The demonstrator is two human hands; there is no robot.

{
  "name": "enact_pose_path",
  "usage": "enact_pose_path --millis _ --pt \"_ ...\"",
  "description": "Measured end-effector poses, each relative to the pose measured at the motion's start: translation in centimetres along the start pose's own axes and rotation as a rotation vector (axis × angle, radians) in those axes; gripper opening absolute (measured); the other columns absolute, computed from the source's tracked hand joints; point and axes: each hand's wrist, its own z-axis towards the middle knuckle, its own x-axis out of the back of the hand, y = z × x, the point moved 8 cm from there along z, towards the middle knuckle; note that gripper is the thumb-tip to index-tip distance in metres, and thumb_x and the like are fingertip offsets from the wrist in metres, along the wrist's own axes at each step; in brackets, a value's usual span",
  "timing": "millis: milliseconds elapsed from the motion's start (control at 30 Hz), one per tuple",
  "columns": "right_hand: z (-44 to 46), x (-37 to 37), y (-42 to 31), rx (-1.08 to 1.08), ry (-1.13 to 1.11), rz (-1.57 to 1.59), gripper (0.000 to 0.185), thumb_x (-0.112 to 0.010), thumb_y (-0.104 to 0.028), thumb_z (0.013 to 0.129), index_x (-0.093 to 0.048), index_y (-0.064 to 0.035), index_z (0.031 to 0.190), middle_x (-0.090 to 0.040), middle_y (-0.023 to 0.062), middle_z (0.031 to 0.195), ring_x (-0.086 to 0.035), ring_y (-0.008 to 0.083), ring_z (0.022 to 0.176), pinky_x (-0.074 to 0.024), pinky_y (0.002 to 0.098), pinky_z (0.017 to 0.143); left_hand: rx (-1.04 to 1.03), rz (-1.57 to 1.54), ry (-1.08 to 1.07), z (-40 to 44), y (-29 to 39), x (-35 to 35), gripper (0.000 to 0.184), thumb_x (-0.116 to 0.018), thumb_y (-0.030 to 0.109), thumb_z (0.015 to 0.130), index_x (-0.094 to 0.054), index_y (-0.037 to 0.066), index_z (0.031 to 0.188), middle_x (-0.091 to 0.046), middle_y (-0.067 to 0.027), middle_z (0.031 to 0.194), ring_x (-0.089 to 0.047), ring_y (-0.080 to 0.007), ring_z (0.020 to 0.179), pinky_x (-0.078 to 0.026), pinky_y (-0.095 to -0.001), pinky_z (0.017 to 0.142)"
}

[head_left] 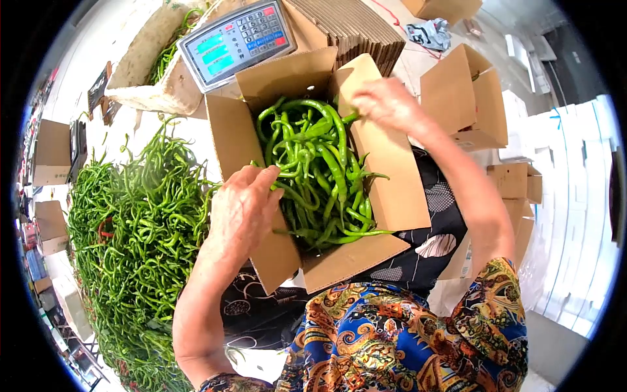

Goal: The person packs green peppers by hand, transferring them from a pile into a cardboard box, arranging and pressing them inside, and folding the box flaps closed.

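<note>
An open cardboard box in front of me holds a heap of long green chili peppers, some curled, with a few tips over the rim. At the box's left flap, my left hand is closed, its fingers bent around a green chili pepper that sticks out beside them. My right hand is over the upper right flap, close to the end of a pepper. Motion blurs its fingers, so their grip is unclear.
A large pile of green chili peppers lies on the left. Behind the box stands a digital scale display, near a foam box with more peppers. Flattened cardboard is stacked at the back; another open carton stands right.
</note>
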Motion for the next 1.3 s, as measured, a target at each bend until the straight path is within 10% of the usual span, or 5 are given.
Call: enact_pose_path --millis 200,467,800,1033,1300 --pt "-0.7 -8.3 -1.8 -0.075 -0.361 -0.275 0.062 -0.074 -0.031 0.078 -0.052 0.0062 0.123 -0.064 0.0284 0.107 -0.062 0.043 0.103 -0.0488 0.0474 0.091 -0.144 0.092 0.154 1.3 2.0 -1.0 0.048 -0.07 0.012 0.083 -0.054 0.006 0.129 -0.048 -0.0189 0.137 -0.049 -0.038 0.119 -0.047 -0.0475 0.096" --pt "2.0 -9.5 -0.7 -0.187 -0.294 -0.33 0.039 -0.062 -0.004 0.073 -0.047 0.0126 0.105 -0.066 0.0321 0.091 -0.066 0.0457 0.089 -0.055 0.0491 0.078 -0.115 0.14 -0.176 1.4 0.1 -5.6 0.045 -0.062 0.006 0.088 -0.051 0.001 0.131 -0.055 -0.0188 0.13 -0.055 -0.0351 0.114 -0.043 -0.0466 0.098" --pt "0.2 -5.0 -4.8 0.005 -0.024 -0.319 0.02 -0.062 -0.003 0.084 -0.052 0.0043 0.1 -0.06 0.0251 0.102 -0.064 0.0445 0.088 -0.0542 0.0506 0.078 -0.227 0.0 0.037 -0.6 2.9 -1.3 0.042 -0.069 0.009 0.081 -0.059 0.003 0.121 -0.059 -0.0156 0.121 -0.054 -0.0345 0.116 -0.044 -0.0451 0.093" --pt "-2.9 4.1 -1.3 -0.118 0.527 0.023 0.026 -0.071 -0.009 0.084 -0.063 -0.0056 0.109 -0.063 0.0127 0.103 -0.063 0.0225 0.073 -0.0544 0.0344 0.071 -0.163 -0.209 0.245 -0.4 1.1 3.0 0.033 -0.07 -0.003 0.076 -0.064 -0.002 0.108 -0.064 -0.0179 0.108 -0.06 -0.0385 0.103 -0.051 -0.0469 0.088" --pt "-4.1 4.1 2.5 -0.269 0.563 0.242 0.028 -0.069 -0.01 0.09 -0.063 -0.0041 0.116 -0.06 0.0074 0.103 -0.057 0.011 0.078 -0.0516 0.0249 0.065 -0.128 -0.254 0.244 0.2 0.8 3.2 0.031 -0.07 -0.005 0.076 -0.065 -0.001 0.106 -0.065 -0.0173 0.103 -0.062 -0.0375 0.099 -0.052 -0.0447 0.085"
